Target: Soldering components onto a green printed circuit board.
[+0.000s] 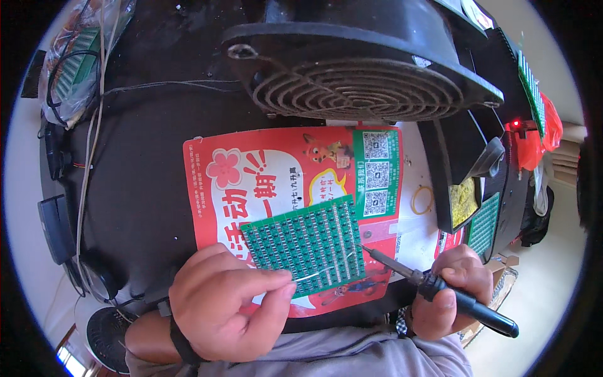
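My left hand [229, 305] is at the lower middle, with thumb and forefinger pinched on a thin silvery solder wire [316, 274]. The wire reaches right, over a green circuit board [295, 242] covered with rows of small parts. That board lies slightly turned on a red and white printed sheet [207, 154]. In my right hand [465, 276] is a soldering iron [480, 306] with a black handle, held with fingers wrapped round it. Its metal tip points up and left to the board's right edge; whether it touches there I cannot tell.
A large black fan [358, 88] with a round wire guard stands beyond the sheet. To the right sit a black stand holding yellow sponge [463, 204] and another green board [485, 223]. A clear bag [59, 72] with boards and loose cables [88, 151] occupy the left.
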